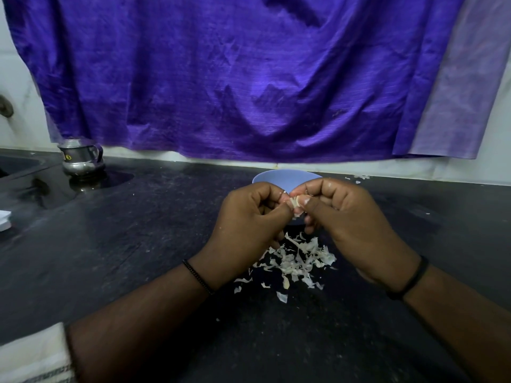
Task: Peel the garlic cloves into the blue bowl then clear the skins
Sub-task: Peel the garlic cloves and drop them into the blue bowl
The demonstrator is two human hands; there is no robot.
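Peeling a garlic clove (296,203) right over the blue bowl (286,178), skins not cleared yet.

We had both grips on it: left hand (250,217) and right hand (349,219) pinched the clove between thumbs and fingertips, papery skin half off. Judging by the decent pile of skins (297,262) on the dark, scuffed desk (138,244) just under our hands, we were well along. Bowl's smooth, round, mostly hidden, so couldn't tell how many peeled cloves were inside.

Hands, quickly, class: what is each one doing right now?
Left hand: curled, pinching the garlic clove.
Right hand: curled, pinching the same clove.
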